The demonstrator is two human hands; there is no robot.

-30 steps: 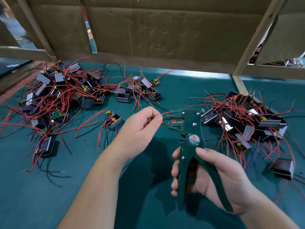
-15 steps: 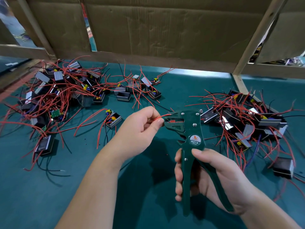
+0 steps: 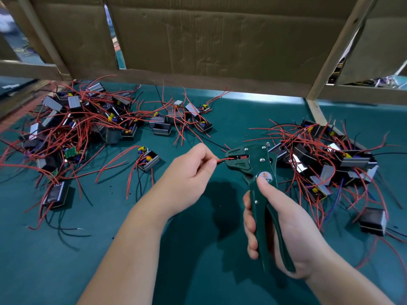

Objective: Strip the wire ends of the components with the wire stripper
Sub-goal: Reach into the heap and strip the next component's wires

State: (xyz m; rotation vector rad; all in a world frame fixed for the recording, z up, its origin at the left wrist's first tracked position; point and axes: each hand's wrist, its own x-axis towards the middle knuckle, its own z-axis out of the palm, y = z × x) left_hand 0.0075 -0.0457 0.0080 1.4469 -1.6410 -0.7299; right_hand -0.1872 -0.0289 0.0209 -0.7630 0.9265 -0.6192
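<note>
My right hand (image 3: 284, 225) grips the handles of the dark green wire stripper (image 3: 259, 166), its jaws pointing left above the green mat. My left hand (image 3: 187, 177) pinches a red wire (image 3: 225, 159) between thumb and forefinger, and the wire's end lies inside the stripper's jaws. The part that this wire belongs to is hidden under my left hand. The handles look squeezed close together.
A big pile of black boxed components with red wires (image 3: 72, 130) lies at the left, another pile (image 3: 330, 164) at the right. A single component (image 3: 148, 160) sits just left of my left hand. Cardboard walls (image 3: 209, 38) and a wooden frame (image 3: 317, 111) close the back.
The red wire end has gone deeper into the stripper's jaws. My right hand has squeezed the handles closer together and slid up the tool.
</note>
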